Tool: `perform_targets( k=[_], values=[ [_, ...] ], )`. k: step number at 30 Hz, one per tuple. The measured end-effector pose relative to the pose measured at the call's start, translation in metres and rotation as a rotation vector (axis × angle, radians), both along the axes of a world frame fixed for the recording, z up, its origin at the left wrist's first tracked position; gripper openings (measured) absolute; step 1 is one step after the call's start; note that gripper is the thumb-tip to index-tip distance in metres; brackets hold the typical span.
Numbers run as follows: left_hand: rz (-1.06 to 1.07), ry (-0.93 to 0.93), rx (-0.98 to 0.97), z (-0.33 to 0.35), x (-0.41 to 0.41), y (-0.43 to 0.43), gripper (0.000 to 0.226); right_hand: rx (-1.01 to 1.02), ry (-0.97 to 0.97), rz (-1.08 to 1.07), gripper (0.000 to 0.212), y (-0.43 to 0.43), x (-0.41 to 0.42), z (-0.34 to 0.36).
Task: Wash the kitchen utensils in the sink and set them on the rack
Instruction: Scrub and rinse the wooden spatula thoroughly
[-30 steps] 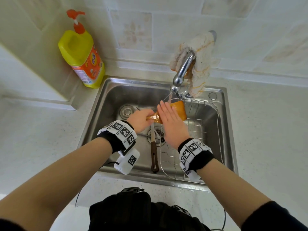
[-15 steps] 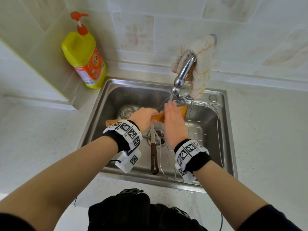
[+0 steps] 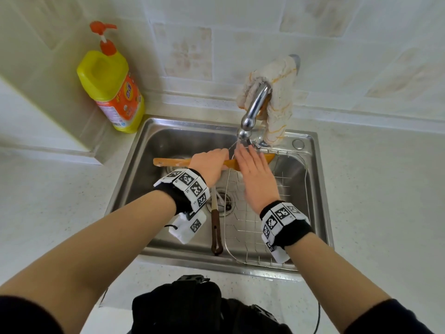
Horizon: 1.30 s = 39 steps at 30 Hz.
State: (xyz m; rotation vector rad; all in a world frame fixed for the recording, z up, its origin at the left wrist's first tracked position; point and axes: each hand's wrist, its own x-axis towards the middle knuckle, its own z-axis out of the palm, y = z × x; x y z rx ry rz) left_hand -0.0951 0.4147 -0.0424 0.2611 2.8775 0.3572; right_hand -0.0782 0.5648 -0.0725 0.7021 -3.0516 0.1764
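Note:
My left hand (image 3: 209, 165) grips the handle of a wooden spatula (image 3: 168, 162) that lies level across the steel sink (image 3: 149, 150), under the tap (image 3: 252, 112). A thin stream of water runs from the tap. My right hand (image 3: 255, 172) lies flat with straight fingers on the spatula's blade, whose tip shows at its right side. A knife with a dark brown handle (image 3: 216, 233) lies on the sink bottom beside the drain. A wire rack (image 3: 284, 189) fills the right half of the sink.
A yellow dish-soap bottle (image 3: 110, 88) with an orange pump stands at the sink's back left corner. A striped cloth (image 3: 277, 92) hangs over the tap. Pale countertop (image 3: 385, 189) runs on both sides of the sink.
The spatula has turned from tilted toward me to level, its handle now sticking out to the left. My right hand has slid along the blade toward the tap.

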Motion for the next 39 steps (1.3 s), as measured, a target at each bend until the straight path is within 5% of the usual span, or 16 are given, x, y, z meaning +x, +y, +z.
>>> perform_targets(
  k=[3, 9, 18, 25, 29, 33, 37, 39],
  values=[
    [-0.007, -0.074, -0.007, -0.006, 0.006, -0.010, 0.012, -0.072, -0.032, -0.151, 0.077, -0.006, 0.002, 0.001],
    [0.062, -0.182, 0.069, -0.016, 0.016, -0.029, 0.006, -0.088, -0.047, 0.070, 0.076, -0.010, -0.005, 0.004],
    [0.096, -0.197, 0.033, -0.016, 0.014, -0.026, 0.034, -0.156, 0.015, -0.015, 0.030, 0.001, -0.008, 0.000],
    [0.140, -0.062, 0.028, -0.022, 0.015, -0.016, 0.038, 0.096, -0.140, -0.048, 0.078, -0.008, 0.014, -0.008],
    [0.117, -0.047, 0.073, -0.021, 0.013, -0.010, 0.037, 0.101, -0.085, 0.195, 0.082, -0.011, 0.015, -0.009],
    [0.104, -0.080, 0.103, -0.019, 0.012, -0.006, 0.040, 0.103, -0.162, -0.133, 0.086, 0.003, -0.001, -0.008],
    [0.068, -0.035, 0.099, -0.020, 0.014, 0.001, 0.030, 0.089, -0.173, 0.091, 0.091, -0.018, 0.009, -0.007],
    [0.072, -0.035, 0.084, -0.019, 0.014, 0.001, 0.034, 0.050, -0.203, 0.017, 0.093, -0.012, 0.003, -0.008]
  ],
)
